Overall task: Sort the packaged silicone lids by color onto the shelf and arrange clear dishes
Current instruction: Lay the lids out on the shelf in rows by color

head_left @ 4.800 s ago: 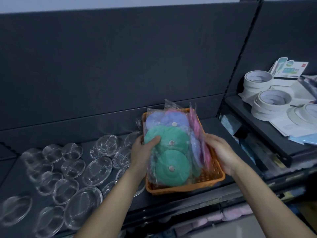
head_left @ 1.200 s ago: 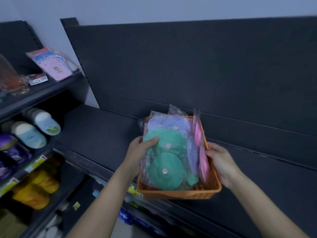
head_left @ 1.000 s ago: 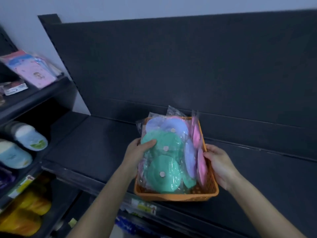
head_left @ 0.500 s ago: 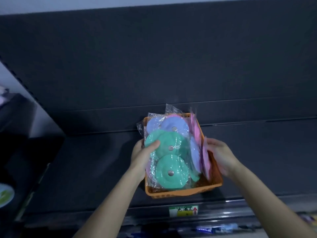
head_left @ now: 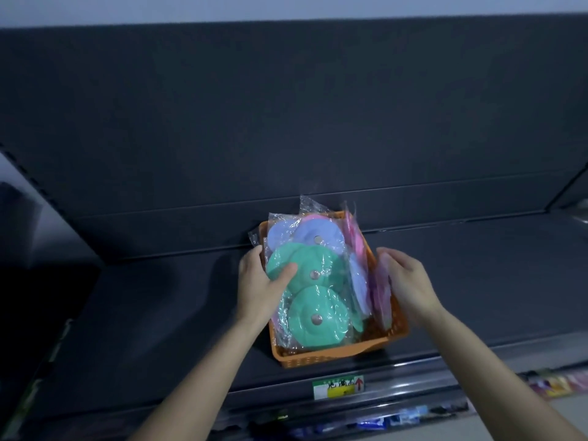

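Note:
An orange basket (head_left: 331, 356) rests on the dark shelf (head_left: 159, 313). It is full of bagged silicone lids: green lids (head_left: 315, 316) on top in front, purple lids (head_left: 318, 232) behind them, and pink lids (head_left: 356, 240) standing on edge along the right side. My left hand (head_left: 259, 283) grips the basket's left rim, its thumb pressed on the upper green lid. My right hand (head_left: 410, 288) is blurred beside the right rim, fingers spread next to the pink packets and holding nothing. No clear dishes are in view.
The shelf runs wide and bare on both sides of the basket, with a dark back panel behind it. A green and yellow price label (head_left: 339, 386) sits on the front rail. Small packaged goods (head_left: 553, 381) lie on a lower level at bottom right.
I carried the basket away from the clear dishes to a bare shelf section and set it down. My right hand has come off the basket's right side and spread its fingers.

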Demonstrator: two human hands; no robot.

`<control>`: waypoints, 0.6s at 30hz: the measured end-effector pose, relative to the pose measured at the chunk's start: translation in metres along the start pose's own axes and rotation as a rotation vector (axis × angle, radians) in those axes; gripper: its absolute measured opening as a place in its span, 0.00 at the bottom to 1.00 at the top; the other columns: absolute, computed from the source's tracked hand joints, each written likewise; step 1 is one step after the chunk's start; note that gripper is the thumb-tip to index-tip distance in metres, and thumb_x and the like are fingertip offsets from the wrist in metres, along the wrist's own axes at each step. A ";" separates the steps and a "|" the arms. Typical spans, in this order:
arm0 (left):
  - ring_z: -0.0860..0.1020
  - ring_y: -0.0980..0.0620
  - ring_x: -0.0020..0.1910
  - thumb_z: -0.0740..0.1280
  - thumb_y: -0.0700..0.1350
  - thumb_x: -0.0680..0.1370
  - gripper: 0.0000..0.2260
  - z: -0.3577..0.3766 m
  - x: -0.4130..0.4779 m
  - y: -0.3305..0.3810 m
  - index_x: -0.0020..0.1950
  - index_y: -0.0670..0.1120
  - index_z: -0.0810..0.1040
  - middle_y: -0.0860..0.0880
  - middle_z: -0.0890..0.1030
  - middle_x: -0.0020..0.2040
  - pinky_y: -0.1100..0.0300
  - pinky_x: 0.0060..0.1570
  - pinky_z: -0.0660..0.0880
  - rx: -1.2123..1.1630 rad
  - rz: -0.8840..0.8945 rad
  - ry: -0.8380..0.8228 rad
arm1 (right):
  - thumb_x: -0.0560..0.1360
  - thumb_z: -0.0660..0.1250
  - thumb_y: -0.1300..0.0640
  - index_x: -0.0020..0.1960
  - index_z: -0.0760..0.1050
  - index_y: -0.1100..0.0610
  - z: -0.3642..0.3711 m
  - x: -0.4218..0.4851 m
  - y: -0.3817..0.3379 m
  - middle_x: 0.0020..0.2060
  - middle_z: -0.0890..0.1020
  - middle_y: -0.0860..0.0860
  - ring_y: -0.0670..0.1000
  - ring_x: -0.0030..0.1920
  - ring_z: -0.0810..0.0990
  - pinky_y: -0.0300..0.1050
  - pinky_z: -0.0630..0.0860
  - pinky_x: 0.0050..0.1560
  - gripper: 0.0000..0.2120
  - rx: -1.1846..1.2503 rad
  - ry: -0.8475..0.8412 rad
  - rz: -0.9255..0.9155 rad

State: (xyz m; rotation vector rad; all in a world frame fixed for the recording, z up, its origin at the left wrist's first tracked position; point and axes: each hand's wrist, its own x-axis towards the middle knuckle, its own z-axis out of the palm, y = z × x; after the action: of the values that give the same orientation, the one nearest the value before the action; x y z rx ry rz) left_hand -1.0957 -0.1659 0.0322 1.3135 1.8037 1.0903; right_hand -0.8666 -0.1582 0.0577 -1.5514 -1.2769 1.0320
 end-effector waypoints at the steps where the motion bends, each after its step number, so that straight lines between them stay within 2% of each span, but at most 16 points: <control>1: 0.66 0.52 0.68 0.72 0.54 0.71 0.34 -0.001 -0.001 0.003 0.72 0.45 0.64 0.50 0.65 0.69 0.63 0.63 0.62 0.054 0.040 0.022 | 0.77 0.58 0.62 0.41 0.75 0.64 -0.001 -0.006 -0.008 0.35 0.79 0.58 0.56 0.39 0.75 0.50 0.72 0.43 0.10 -0.022 0.039 -0.064; 2: 0.65 0.51 0.68 0.73 0.56 0.70 0.35 -0.001 -0.002 0.005 0.72 0.45 0.64 0.49 0.65 0.69 0.62 0.64 0.62 0.105 0.066 0.036 | 0.78 0.58 0.62 0.45 0.77 0.63 -0.002 -0.012 -0.016 0.40 0.81 0.53 0.50 0.45 0.76 0.43 0.72 0.47 0.10 -0.049 0.063 -0.130; 3: 0.65 0.49 0.67 0.73 0.59 0.67 0.38 -0.001 -0.002 0.008 0.71 0.46 0.64 0.48 0.67 0.68 0.59 0.65 0.63 0.173 0.076 0.046 | 0.79 0.59 0.61 0.46 0.79 0.56 -0.001 -0.018 -0.025 0.46 0.81 0.46 0.41 0.47 0.76 0.34 0.71 0.45 0.10 -0.073 0.061 -0.208; 4: 0.65 0.48 0.67 0.73 0.63 0.64 0.42 -0.001 -0.002 0.010 0.72 0.47 0.63 0.48 0.68 0.67 0.55 0.65 0.64 0.255 0.069 0.050 | 0.79 0.60 0.59 0.47 0.78 0.48 0.000 -0.023 -0.031 0.45 0.81 0.39 0.33 0.48 0.76 0.25 0.69 0.44 0.10 -0.105 0.034 -0.282; 5: 0.65 0.47 0.67 0.73 0.66 0.62 0.46 0.000 -0.002 0.014 0.72 0.47 0.61 0.48 0.69 0.66 0.51 0.65 0.63 0.336 0.058 0.047 | 0.78 0.61 0.56 0.51 0.77 0.44 0.003 -0.027 -0.034 0.47 0.80 0.37 0.30 0.50 0.75 0.20 0.66 0.47 0.09 -0.156 0.003 -0.345; 6: 0.65 0.46 0.68 0.72 0.68 0.60 0.49 0.000 -0.001 0.017 0.73 0.48 0.59 0.48 0.68 0.67 0.49 0.65 0.62 0.391 0.045 0.038 | 0.77 0.62 0.53 0.57 0.76 0.45 0.006 -0.027 -0.032 0.54 0.78 0.37 0.30 0.55 0.73 0.19 0.63 0.53 0.10 -0.228 -0.024 -0.403; 8: 0.65 0.46 0.69 0.74 0.68 0.59 0.52 0.002 -0.001 0.023 0.74 0.47 0.55 0.47 0.67 0.69 0.48 0.65 0.63 0.410 0.038 0.009 | 0.76 0.64 0.51 0.67 0.72 0.52 0.014 -0.027 -0.024 0.64 0.70 0.41 0.37 0.66 0.66 0.22 0.56 0.63 0.20 -0.407 -0.107 -0.514; 10: 0.68 0.47 0.66 0.76 0.65 0.58 0.51 0.001 0.000 0.028 0.72 0.47 0.58 0.47 0.70 0.66 0.50 0.62 0.65 0.396 0.031 -0.003 | 0.76 0.66 0.51 0.72 0.65 0.52 0.023 -0.027 -0.016 0.69 0.65 0.44 0.42 0.71 0.61 0.27 0.54 0.66 0.26 -0.580 -0.198 -0.594; 12: 0.74 0.48 0.58 0.77 0.63 0.58 0.42 -0.003 0.004 0.028 0.64 0.47 0.65 0.50 0.75 0.57 0.52 0.57 0.67 0.385 0.014 -0.002 | 0.76 0.65 0.55 0.73 0.63 0.51 0.031 -0.026 -0.007 0.73 0.62 0.48 0.48 0.73 0.60 0.35 0.60 0.66 0.27 -0.696 -0.246 -0.631; 14: 0.77 0.48 0.50 0.78 0.59 0.60 0.30 -0.009 0.008 0.025 0.54 0.47 0.71 0.50 0.78 0.50 0.55 0.51 0.71 0.317 0.004 -0.029 | 0.77 0.62 0.60 0.72 0.64 0.52 0.035 -0.023 -0.001 0.74 0.62 0.51 0.50 0.74 0.60 0.38 0.62 0.62 0.24 -0.765 -0.240 -0.639; 16: 0.78 0.50 0.44 0.79 0.53 0.63 0.22 -0.012 0.011 0.021 0.47 0.44 0.75 0.48 0.81 0.47 0.58 0.41 0.72 0.160 0.001 -0.081 | 0.77 0.59 0.63 0.71 0.65 0.53 0.035 -0.019 0.002 0.73 0.63 0.52 0.52 0.73 0.62 0.42 0.64 0.62 0.23 -0.764 -0.214 -0.627; 18: 0.77 0.53 0.37 0.77 0.48 0.66 0.15 -0.015 0.012 0.020 0.44 0.43 0.76 0.47 0.81 0.43 0.60 0.36 0.72 0.007 0.009 -0.079 | 0.77 0.58 0.64 0.71 0.66 0.54 0.032 -0.015 0.005 0.73 0.64 0.52 0.53 0.72 0.64 0.46 0.67 0.65 0.23 -0.709 -0.180 -0.591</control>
State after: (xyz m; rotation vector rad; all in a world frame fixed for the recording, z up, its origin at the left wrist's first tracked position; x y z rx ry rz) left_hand -1.1033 -0.1551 0.0562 1.3516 1.7465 1.0235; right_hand -0.8974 -0.1699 0.0448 -1.4166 -2.2162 0.3439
